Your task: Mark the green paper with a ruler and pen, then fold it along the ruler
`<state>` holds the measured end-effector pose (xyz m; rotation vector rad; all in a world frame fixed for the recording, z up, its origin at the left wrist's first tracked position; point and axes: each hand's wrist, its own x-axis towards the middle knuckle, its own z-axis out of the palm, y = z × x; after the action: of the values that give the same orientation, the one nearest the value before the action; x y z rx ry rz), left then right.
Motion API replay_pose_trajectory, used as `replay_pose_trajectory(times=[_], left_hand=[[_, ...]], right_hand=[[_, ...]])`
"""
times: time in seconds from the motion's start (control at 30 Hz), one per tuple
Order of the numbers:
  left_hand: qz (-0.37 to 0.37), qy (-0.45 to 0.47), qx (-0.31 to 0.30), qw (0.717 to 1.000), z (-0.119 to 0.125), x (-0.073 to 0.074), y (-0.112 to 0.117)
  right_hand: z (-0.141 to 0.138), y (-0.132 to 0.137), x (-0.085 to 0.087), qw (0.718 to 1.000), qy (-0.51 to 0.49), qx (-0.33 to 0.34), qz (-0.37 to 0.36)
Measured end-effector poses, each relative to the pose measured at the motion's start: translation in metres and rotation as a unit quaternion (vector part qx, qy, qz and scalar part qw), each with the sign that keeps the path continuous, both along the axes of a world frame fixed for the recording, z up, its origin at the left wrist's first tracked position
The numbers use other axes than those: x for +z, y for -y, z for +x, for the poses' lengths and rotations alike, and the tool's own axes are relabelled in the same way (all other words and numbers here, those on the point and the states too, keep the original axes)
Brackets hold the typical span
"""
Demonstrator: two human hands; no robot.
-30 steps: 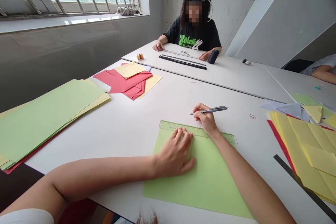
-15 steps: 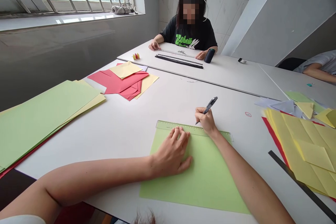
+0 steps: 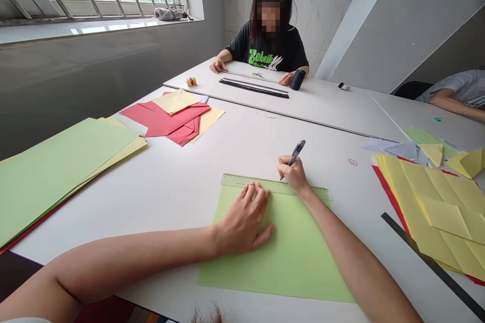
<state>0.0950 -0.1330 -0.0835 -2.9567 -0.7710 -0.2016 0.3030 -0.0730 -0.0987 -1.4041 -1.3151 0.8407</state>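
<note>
My left hand (image 3: 244,219) lies spread on a pale green paper sheet (image 3: 276,257), its fingertips at the lower edge of a clear plastic ruler (image 3: 242,180). The ruler runs across the sheet's far end. My right hand (image 3: 293,174) is shut on a silver ballpoint pen (image 3: 297,152), and the pen's tip sits at the ruler's far edge. The hand hides the middle of the ruler. The sheet lies on a white table (image 3: 242,149).
Stacked green, yellow and red sheets (image 3: 64,171) lie to my left, with red and yellow paper (image 3: 170,116) beyond. Folded yellow sheets (image 3: 435,212) and a black straightedge (image 3: 432,262) are on my right. A seated person (image 3: 265,45) works across the table, with another person's arm (image 3: 454,103) at far right.
The pen has swung from lying nearly flat to a steeper tilt, its tip now at the ruler's far edge. The whole view has drifted slightly. My left hand stays in place.
</note>
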Motion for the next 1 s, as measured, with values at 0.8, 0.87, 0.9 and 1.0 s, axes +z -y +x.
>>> replay_pose_trajectory(times=[0.8,0.87,0.9,1.0], left_hand=[[0.0,-0.002,-0.004,1.0,0.0,-0.0001,-0.0008],[0.002,-0.01,-0.004,1.0,0.0002,0.0005,-0.0008],[0.003,-0.011,-0.004,1.0,0.0002,0.0007,-0.0008],[0.003,-0.001,-0.004,1.0,0.0,0.0007,-0.0006]], right_hand=[[-0.0008,-0.0005,0.0019,1.0,0.024,-0.006,-0.006],[-0.0006,-0.0007,0.0014,1.0,0.026,-0.006,-0.006],[-0.0005,-0.0007,0.001,1.0,0.026,-0.006,-0.006],[-0.0002,-0.0008,0.0,1.0,0.028,-0.006,-0.008]])
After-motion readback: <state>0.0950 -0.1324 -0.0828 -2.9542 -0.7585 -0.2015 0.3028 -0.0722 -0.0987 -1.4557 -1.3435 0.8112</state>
